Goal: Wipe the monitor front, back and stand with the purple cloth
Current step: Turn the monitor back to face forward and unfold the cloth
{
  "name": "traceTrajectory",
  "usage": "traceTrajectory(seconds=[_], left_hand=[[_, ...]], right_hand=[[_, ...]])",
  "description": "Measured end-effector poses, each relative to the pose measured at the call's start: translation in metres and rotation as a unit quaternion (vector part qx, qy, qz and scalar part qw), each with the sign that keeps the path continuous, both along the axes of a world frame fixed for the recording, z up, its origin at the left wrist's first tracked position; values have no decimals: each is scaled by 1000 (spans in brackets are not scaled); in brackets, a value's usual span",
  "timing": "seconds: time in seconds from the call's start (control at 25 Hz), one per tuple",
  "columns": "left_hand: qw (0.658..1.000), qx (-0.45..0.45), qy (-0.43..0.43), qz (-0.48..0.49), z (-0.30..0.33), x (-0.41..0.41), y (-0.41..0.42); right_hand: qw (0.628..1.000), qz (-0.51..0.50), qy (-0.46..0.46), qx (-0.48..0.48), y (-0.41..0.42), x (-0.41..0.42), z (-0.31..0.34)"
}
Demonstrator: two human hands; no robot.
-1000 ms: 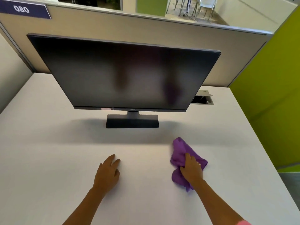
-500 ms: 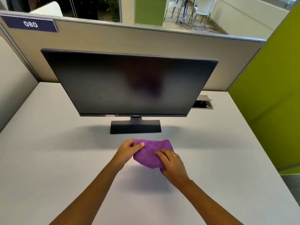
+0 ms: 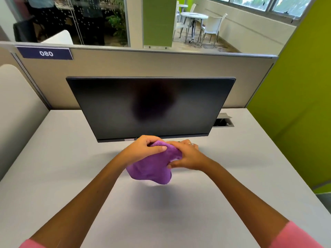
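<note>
Monitor (image 3: 150,106) at far middle of desk (image 3: 53,167), untouched. Cloth (image 3: 152,167) bunched, held above desk just near of it; left hand (image 3: 143,149) and right hand (image 3: 188,156) both grasping it. Risks: hard push could tip screen; stand hidden behind hands.

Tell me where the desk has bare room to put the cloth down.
Bare desk lies left of the monitor and between the arms. Right of it, the cable hatch takes the far corner. Both hands, left hand and right hand, crowd the purple cloth.
</note>
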State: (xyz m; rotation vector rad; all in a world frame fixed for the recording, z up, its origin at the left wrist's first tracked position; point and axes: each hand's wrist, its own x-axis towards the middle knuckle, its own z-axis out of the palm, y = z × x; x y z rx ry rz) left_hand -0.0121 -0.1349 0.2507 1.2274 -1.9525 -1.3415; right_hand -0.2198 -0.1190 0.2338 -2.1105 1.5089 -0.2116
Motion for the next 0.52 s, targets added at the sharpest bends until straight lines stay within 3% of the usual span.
traceTrajectory(seconds=[0.08, 0.2, 0.52], left_hand=[[997, -59, -19, 36, 6, 15, -6], [985, -138, -73, 70, 5, 36, -11], [967, -120, -226, -16, -20, 81, -3]], right_hand=[[1000, -7, 13, -8, -6, 6, 12], [996, -69, -62, -8, -9, 6, 30], [991, -54, -109, -58, 2, -4, 77]])
